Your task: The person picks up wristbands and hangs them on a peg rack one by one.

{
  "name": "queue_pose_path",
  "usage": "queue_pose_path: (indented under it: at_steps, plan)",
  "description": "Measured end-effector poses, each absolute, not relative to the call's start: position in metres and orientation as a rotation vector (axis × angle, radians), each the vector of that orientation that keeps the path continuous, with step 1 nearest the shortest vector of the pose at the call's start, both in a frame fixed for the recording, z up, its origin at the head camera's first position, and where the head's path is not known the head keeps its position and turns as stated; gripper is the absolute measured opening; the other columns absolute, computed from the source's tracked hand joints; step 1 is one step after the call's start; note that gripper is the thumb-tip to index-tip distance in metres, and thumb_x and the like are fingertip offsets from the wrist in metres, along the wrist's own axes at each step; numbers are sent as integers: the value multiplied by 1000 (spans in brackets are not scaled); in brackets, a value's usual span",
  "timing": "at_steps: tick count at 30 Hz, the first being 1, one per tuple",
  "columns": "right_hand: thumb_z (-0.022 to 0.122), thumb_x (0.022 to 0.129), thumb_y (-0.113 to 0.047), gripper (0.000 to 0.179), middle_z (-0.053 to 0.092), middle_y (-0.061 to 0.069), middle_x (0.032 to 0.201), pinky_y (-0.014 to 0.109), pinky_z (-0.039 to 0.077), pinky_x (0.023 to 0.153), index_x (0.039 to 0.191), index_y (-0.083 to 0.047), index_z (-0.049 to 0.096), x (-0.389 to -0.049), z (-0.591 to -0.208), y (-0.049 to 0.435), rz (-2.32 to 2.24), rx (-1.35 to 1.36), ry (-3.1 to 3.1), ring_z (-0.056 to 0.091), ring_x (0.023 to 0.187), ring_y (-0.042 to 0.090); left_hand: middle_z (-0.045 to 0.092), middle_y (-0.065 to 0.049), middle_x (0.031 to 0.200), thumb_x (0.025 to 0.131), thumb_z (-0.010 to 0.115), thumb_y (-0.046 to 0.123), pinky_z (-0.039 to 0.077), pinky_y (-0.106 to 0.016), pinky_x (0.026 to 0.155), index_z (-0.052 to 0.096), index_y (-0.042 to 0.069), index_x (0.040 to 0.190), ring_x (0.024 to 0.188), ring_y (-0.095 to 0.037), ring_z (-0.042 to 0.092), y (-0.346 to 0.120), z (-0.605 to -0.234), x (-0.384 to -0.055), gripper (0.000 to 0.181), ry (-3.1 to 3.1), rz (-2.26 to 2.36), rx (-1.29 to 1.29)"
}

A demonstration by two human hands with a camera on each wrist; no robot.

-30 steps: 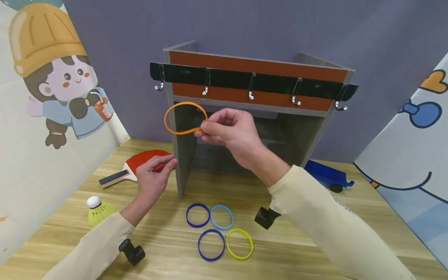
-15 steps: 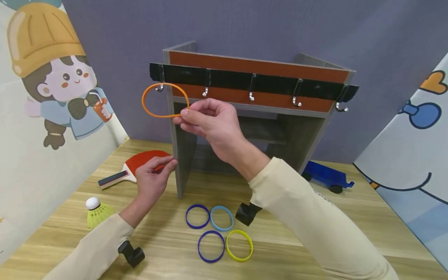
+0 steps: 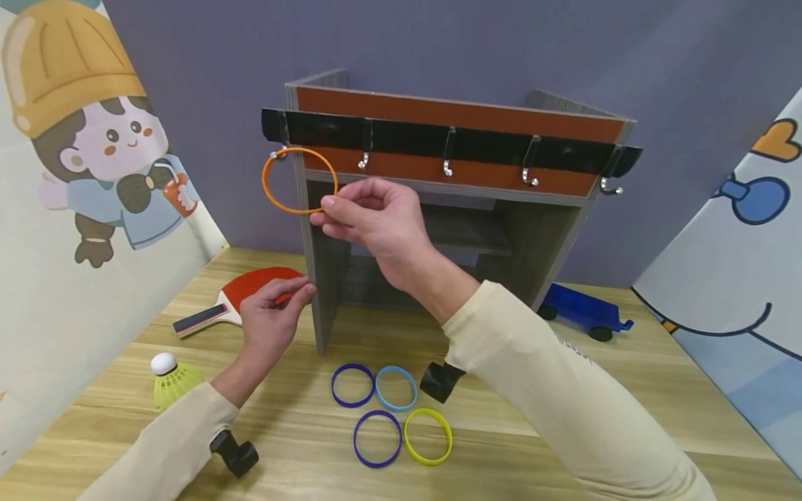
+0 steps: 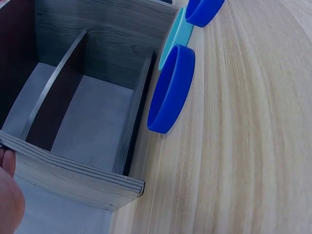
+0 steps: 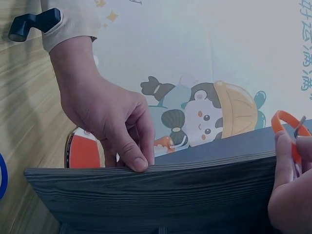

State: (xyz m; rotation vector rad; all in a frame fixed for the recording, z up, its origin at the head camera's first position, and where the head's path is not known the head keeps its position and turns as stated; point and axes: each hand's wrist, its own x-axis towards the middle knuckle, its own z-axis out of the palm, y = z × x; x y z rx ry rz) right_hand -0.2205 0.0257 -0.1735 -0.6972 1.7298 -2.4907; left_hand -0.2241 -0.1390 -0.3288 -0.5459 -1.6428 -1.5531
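Note:
My right hand (image 3: 382, 223) pinches an orange wristband (image 3: 266, 186) between thumb and fingers, holding it up at the leftmost hook (image 3: 276, 154) of a black rail (image 3: 407, 133). The band's upper left edge overlaps that hook in the head view. In the right wrist view the metal hook (image 5: 299, 127) shows inside the band's loop (image 5: 287, 118). My left hand (image 3: 272, 316) grips the front edge of the grey cabinet's left side panel (image 3: 321, 278), with the thumb (image 5: 139, 163) on the edge and the other fingers partly hidden behind it.
Two dark blue wristbands (image 3: 378, 438), a light blue one (image 3: 396, 388) and a yellow one (image 3: 429, 437) lie on the wooden table. A red table tennis bat (image 3: 250, 285) and a shuttlecock (image 3: 175, 383) lie left; a blue toy trailer (image 3: 583, 309) stands right.
My right hand has moved left and up with the orange wristband, from in front of the cabinet opening to the leftmost hook. My left hand stays at the panel edge.

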Motion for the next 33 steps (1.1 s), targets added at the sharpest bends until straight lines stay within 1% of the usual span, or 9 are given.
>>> queue_pose_path:
  at_steps: [8,13,17,20,22,24,27,29,33]
  plan:
    - [70,84,-1,13,66,23,90,39,58,72,90,4,60,-218,-175,27,-2397,-649,1843,69,77,30,62,-27,80,75,67,-22,57,-21,66,66,-19,90,71,-8,67,-138,-329,-225,16,-1636,-1583,-550]
    - [71,84,-4,16,65,25,94,39,58,73,93,3,60,-218,-178,33,-2353,-632,1908,69,79,30,63,-25,80,74,68,-22,57,-21,66,66,-19,89,70,-8,67,-139,-330,-225,16,-1637,-1579,-545]
    - [71,84,-6,17,65,21,92,40,58,74,93,3,60,-217,-184,45,-2308,-618,1966,69,79,30,65,-19,80,75,69,-19,57,-21,65,68,-17,90,70,-8,67,-142,-336,-230,15,-1619,-1595,-541]
    - [71,84,-7,18,64,21,92,40,58,74,94,3,60,-215,-190,56,-2261,-605,2026,69,79,30,66,-13,80,76,73,-13,57,-22,64,70,-12,90,69,-10,67,-145,-345,-238,15,-1598,-1614,-536]
    - [71,85,-7,18,64,21,92,40,58,73,94,3,60,-214,-197,64,-2222,-590,2065,69,79,30,67,-9,81,77,75,-5,57,-23,64,73,-7,92,70,-11,68,-149,-356,-248,15,-1555,-1661,-566]
    - [71,85,-8,18,63,21,91,41,58,73,94,3,60,-213,-204,72,-2175,-576,2099,68,79,31,67,-8,81,77,76,-3,57,-23,64,73,-6,92,70,-12,68,-150,-357,-248,16,-1537,-1681,-571]
    - [70,86,-8,17,63,21,91,41,59,71,94,3,60,-210,-217,83,-2073,-565,2162,68,77,31,67,-10,81,77,76,-5,57,-22,64,72,-8,92,70,-11,68,-150,-357,-248,16,-1536,-1690,-579]
    - [70,86,-8,15,64,21,90,43,59,70,92,2,61,-206,-227,91,-2000,-565,2210,68,76,32,66,-11,80,76,74,-10,57,-21,64,70,-12,92,69,-10,67,-148,-350,-242,16,-1579,-1659,-548]
    - [72,86,-10,13,65,19,82,46,58,65,89,0,64,-199,-250,107,-1837,-571,2305,67,73,34,66,-12,81,75,72,-15,57,-22,64,69,-15,92,70,-10,67,-148,-349,-242,17,-1614,-1650,-535]
